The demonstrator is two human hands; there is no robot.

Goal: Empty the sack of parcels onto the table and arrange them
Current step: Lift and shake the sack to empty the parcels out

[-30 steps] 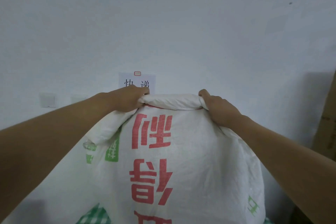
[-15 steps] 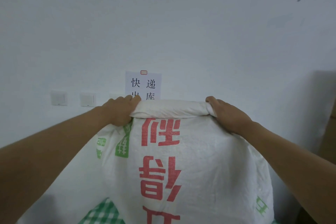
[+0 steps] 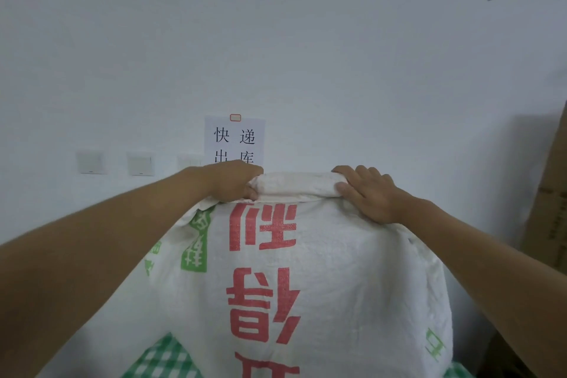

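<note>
- The white woven sack with red lettering (image 3: pixel 306 270) fills the lower centre of the frame, upended.
- Left hand (image 3: pixel 236 181) and right hand (image 3: pixel 368 193) each have a grip curled round its rolled top edge.
- Parcels likely dump suddenly, dragging the slick weave loose.

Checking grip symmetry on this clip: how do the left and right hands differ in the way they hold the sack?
The left hand curls as a fist round the rolled edge of the sack; the right hand lies flatter, fingers spread, thumb tucked beneath. The left hand overlaps the paper sign; the right hand has bare wall behind. Both grip the same edge.
</note>
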